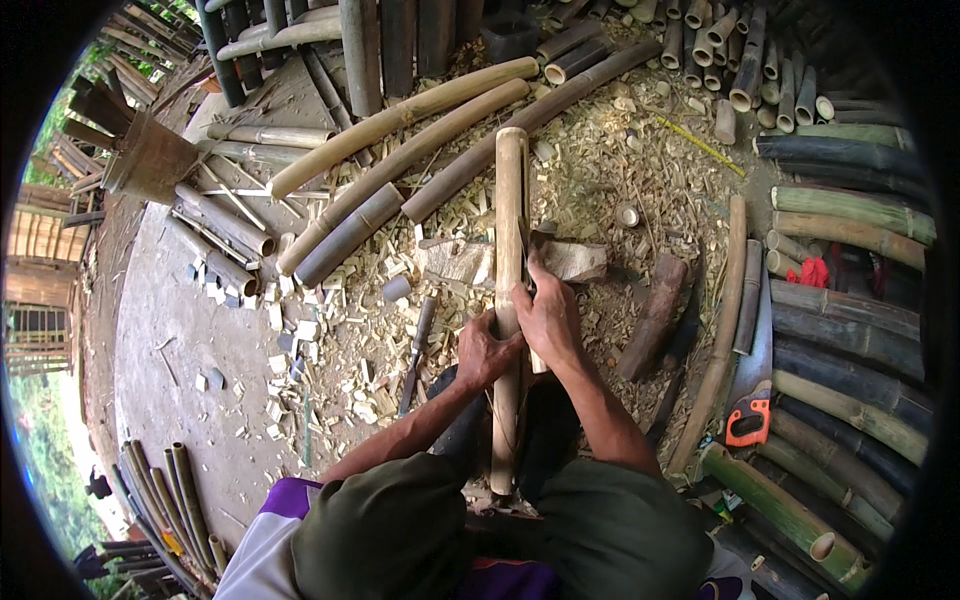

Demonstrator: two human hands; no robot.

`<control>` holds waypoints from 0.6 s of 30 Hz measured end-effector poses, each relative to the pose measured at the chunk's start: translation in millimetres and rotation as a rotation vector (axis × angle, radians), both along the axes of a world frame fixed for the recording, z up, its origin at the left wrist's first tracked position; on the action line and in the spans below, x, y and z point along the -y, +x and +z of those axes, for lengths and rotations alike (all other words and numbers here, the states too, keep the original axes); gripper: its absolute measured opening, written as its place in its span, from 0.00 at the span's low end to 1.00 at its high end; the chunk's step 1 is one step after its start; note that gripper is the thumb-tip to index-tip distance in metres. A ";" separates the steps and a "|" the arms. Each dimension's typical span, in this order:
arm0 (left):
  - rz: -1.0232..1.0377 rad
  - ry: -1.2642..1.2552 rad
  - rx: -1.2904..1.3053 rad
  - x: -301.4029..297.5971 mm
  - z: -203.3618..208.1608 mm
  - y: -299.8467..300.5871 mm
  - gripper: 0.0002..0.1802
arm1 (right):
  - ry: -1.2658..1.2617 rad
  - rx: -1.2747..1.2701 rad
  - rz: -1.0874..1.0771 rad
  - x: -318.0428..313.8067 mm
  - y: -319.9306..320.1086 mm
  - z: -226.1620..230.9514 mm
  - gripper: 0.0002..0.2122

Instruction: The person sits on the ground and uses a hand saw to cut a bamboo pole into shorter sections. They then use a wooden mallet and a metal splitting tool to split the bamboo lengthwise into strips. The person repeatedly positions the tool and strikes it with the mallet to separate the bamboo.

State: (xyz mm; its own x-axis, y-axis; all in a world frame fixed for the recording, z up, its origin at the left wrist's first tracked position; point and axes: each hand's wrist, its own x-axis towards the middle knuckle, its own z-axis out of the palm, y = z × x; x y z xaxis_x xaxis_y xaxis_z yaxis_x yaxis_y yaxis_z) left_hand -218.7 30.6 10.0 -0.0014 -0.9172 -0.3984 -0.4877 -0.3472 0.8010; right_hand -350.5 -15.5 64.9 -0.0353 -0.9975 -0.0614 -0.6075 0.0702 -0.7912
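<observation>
You are gripping the smooth, pale round bamboo pole [510, 260] with both your left hand [485, 350] and right hand [548, 318] closed around it between your knees.

bamboo pole [510, 230] lower end hidden, handsaw [752, 385] half-covered

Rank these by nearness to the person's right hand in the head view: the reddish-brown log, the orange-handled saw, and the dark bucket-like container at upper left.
From the right hand, nearest first:
1. Reddish-brown log, just to its right on the shavings.
2. Orange-handled saw, further right and lower, beside the stacked bamboo.
3. Dark bucket-like container, far off at upper left.
</observation>
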 end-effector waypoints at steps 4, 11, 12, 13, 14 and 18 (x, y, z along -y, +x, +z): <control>0.012 -0.058 -0.023 -3.0 -22.2 7.5 0.28 | 0.083 -0.108 0.005 40.2 9.1 17.8 0.24; -0.052 -0.090 0.004 -3.6 -13.7 3.6 0.28 | 0.013 -0.158 0.068 144.8 4.1 25.8 0.22; -0.060 -0.061 0.020 -3.9 -14.3 5.3 0.28 | 0.049 -0.088 0.066 147.4 4.1 29.4 0.22; -0.060 -0.038 0.010 -3.7 -15.1 8.1 0.27 | 0.085 -0.018 0.064 150.6 1.1 33.7 0.21; -0.056 -0.015 -0.006 -2.7 -14.2 10.6 0.27 | 0.122 0.046 0.065 151.1 -0.1 46.9 0.21; -0.077 0.144 -0.553 5.3 -10.6 31.7 0.27 | 0.101 0.715 0.036 57.0 -27.8 64.7 0.19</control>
State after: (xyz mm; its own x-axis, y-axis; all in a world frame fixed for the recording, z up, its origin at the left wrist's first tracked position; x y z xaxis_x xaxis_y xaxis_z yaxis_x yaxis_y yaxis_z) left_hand -187.0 25.2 -0.6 -0.3094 -0.8430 -0.4400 -0.0375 -0.4515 0.8915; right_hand -378.4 -72.4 129.6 0.0808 -0.9856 -0.1488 0.0534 0.1534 -0.9867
